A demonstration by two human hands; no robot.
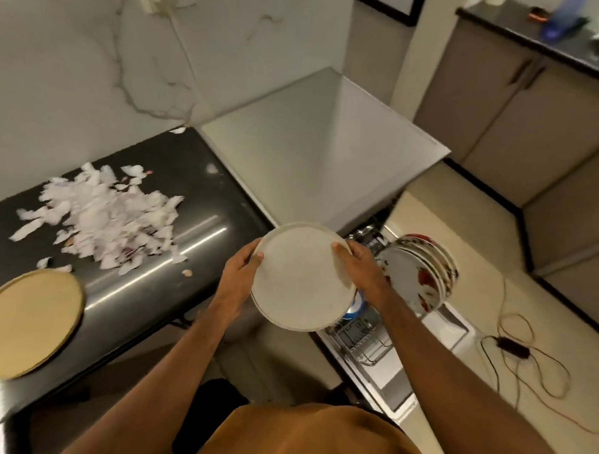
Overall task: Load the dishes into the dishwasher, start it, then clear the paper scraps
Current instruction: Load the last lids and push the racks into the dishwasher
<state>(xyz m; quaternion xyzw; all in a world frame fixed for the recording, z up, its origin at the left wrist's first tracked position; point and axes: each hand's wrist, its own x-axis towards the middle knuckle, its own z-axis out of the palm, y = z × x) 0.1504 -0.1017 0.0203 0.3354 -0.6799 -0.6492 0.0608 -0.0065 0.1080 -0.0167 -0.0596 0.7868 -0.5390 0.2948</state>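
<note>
A round white plate (301,278) hangs in front of me above the open dishwasher. My left hand (237,275) grips its left rim and my right hand (361,268) grips its right rim. Below the plate lies the pulled-out dishwasher rack (365,344), with a blue item (354,310) partly hidden under the plate. Several dirty plates with red smears (420,273) stand upright in the rack to the right. A heap of torn paper scraps (101,216) lies on the black counter (160,290) at the left.
A tan round plate (26,322) sits at the counter's near left. A grey appliance top (314,149) stands behind the dishwasher. A black cable with an adapter (511,346) trails on the beige floor at right. Cabinets line the far right.
</note>
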